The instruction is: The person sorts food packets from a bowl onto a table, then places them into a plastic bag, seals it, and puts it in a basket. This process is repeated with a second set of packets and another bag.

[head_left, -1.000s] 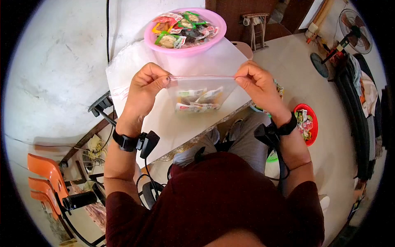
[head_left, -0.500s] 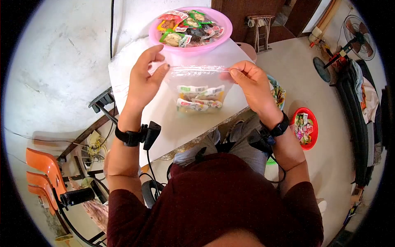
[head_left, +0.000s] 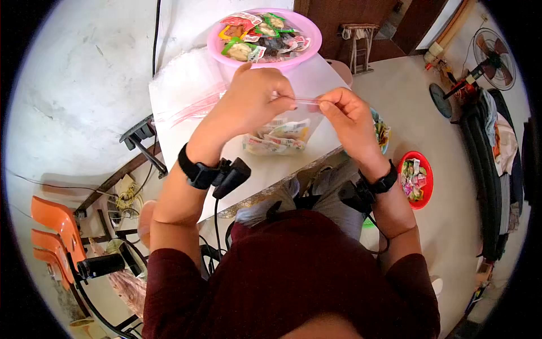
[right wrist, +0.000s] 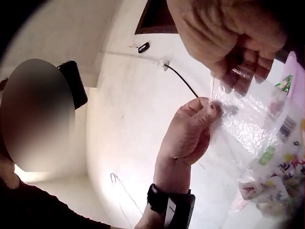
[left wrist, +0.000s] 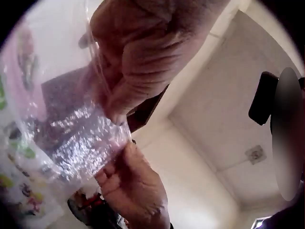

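A clear zip bag [head_left: 308, 116] with several small food packets [head_left: 276, 141] in its lower part hangs between my hands over the white table. My left hand [head_left: 251, 99] pinches the bag's zip strip, thumb and fingertips on it, and partly covers the bag's left side. At the strip's right end, my right hand [head_left: 347, 116] grips the corner between thumb and fingers. In the right wrist view, the left thumb presses the top edge of the bag [right wrist: 252, 121] close to the right fingers. Both hands meet the rim in the left wrist view too.
A pink basin [head_left: 217, 59] full of food packets stands at the table's [head_left: 175, 79] far end. Flat bags with pink strips [head_left: 186, 111] lie at its left. A red basin [head_left: 430, 181] of packets sits on the floor at right, and a blue one [head_left: 385, 148] by the table's edge.
My left hand let go of the bag's left corner, then moved right along the top and now pinches the strip nearer my right hand. The right hand keeps its corner.
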### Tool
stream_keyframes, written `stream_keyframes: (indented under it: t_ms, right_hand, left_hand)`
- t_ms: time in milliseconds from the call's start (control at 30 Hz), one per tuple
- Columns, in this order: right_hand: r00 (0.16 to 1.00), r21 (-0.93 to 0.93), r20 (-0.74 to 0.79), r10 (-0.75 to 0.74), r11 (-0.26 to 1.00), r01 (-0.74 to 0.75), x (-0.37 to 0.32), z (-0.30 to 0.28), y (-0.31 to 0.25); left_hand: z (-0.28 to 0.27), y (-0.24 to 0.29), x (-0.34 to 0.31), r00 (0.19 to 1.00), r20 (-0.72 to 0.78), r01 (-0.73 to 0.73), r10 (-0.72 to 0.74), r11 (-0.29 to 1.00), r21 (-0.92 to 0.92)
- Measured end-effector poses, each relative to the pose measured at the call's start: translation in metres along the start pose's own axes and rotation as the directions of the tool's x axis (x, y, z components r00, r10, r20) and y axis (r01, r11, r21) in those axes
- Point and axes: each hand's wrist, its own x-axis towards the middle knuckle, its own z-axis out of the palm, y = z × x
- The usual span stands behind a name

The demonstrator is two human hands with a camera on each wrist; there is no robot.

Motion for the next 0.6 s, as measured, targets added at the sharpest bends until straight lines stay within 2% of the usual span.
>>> stream_keyframes:
  t_ms: [67, 200, 300, 433, 533, 600]
  right_hand:
    - [1.0, 0.02, 0.012, 0.008, 1.0, -0.008, -0.001, -0.001, -0.001]
    - [0.998, 0.029, 0.038, 0.046, 0.998, -0.047, -0.001, -0.005, 0.001]
    - [0.999, 0.062, 0.027, 0.038, 0.997, -0.04, -0.001, -0.004, 0.003]
    - [0.999, 0.065, 0.033, 0.03, 0.997, -0.032, 0.0, -0.002, 0.002]
    - [0.999, 0.102, 0.002, 0.034, 0.994, -0.034, -0.001, -0.001, 0.002]
    - [0.999, 0.118, -0.02, 0.047, 0.992, -0.045, -0.001, -0.001, 0.003]
  left_hand:
    - [-0.007, -0.012, -0.007, 1.0, -0.003, 0.009, -0.009, 0.999, -0.045]
    - [-0.025, -0.028, -0.03, 0.998, -0.063, 0.027, -0.025, 0.999, 0.019]
    - [-0.029, -0.047, -0.05, 0.971, -0.098, 0.196, -0.216, 0.963, -0.186]
    - [-0.022, -0.065, -0.065, 0.941, -0.055, 0.282, -0.335, 0.863, -0.419]
    - [-0.006, -0.067, -0.069, 0.907, -0.07, 0.247, -0.414, 0.661, -0.708]
    - [0.009, -0.065, -0.067, 0.896, -0.199, 0.088, -0.397, 0.599, -0.796]
